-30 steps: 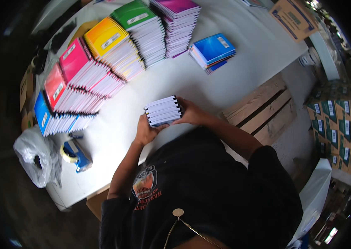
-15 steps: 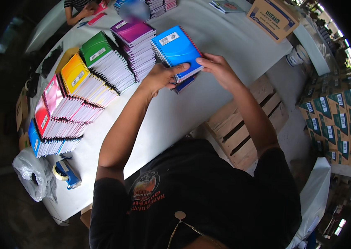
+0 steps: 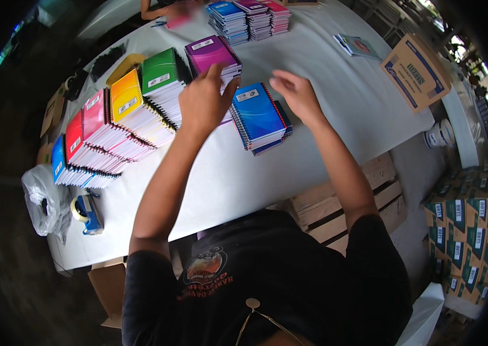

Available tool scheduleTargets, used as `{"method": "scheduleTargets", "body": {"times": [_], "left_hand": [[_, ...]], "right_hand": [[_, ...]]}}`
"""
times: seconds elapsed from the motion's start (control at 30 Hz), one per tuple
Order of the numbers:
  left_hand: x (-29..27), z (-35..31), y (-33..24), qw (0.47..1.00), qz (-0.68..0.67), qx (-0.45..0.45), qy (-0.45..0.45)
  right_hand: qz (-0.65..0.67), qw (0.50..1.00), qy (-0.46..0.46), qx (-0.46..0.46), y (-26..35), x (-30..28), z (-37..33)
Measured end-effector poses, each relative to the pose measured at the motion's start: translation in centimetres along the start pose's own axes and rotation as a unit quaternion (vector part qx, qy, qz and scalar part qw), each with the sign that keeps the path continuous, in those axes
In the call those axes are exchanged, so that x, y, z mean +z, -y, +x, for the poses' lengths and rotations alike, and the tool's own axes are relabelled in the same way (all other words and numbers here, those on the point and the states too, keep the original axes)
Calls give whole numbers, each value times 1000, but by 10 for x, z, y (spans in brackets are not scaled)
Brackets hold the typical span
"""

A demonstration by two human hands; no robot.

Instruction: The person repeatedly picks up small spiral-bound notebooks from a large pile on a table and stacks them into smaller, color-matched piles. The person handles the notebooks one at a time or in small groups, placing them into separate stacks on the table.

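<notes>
A short stack of blue spiral notebooks [image 3: 258,115] lies on the white-covered table, with darker ones beneath jutting out at the right. My left hand [image 3: 203,101] is raised in front of the purple notebook stack [image 3: 214,53], thumb apart from the fingers and nothing in its grip. It hides part of that stack, and I cannot tell whether it touches it. To the right of the blue stack, my right hand [image 3: 298,98] hovers empty with its fingers apart. Green [image 3: 160,72], yellow [image 3: 125,95], pink [image 3: 94,109] and red notebook stacks [image 3: 75,135] run leftward in a row.
Another blue stack [image 3: 58,158] ends the row, near a tape dispenser [image 3: 89,214] and a clear plastic bag [image 3: 45,202]. More notebook stacks [image 3: 228,23] stand at the far side, by another person's arm [image 3: 154,10]. A cardboard box [image 3: 417,72] sits at the right.
The blue notebooks that both hands held are now set down on the table. My hands have let go and moved apart, the left toward the purple stack. The view has shifted.
</notes>
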State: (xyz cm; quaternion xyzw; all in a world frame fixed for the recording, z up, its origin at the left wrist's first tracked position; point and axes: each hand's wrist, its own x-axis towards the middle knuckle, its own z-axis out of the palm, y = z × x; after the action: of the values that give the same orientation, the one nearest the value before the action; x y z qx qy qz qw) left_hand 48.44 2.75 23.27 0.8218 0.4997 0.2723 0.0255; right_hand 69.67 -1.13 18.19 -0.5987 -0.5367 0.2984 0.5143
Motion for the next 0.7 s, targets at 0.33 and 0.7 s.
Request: {"method": "scheduleTargets", "body": {"times": [0.33,0.7], "left_hand": [[22,37,50,989,56,128,-55],[2,40,57,992,38,117,7]], "right_hand": [[-4,992,125,21,31,51,100],[39,980,194,18,51,42,96]]}}
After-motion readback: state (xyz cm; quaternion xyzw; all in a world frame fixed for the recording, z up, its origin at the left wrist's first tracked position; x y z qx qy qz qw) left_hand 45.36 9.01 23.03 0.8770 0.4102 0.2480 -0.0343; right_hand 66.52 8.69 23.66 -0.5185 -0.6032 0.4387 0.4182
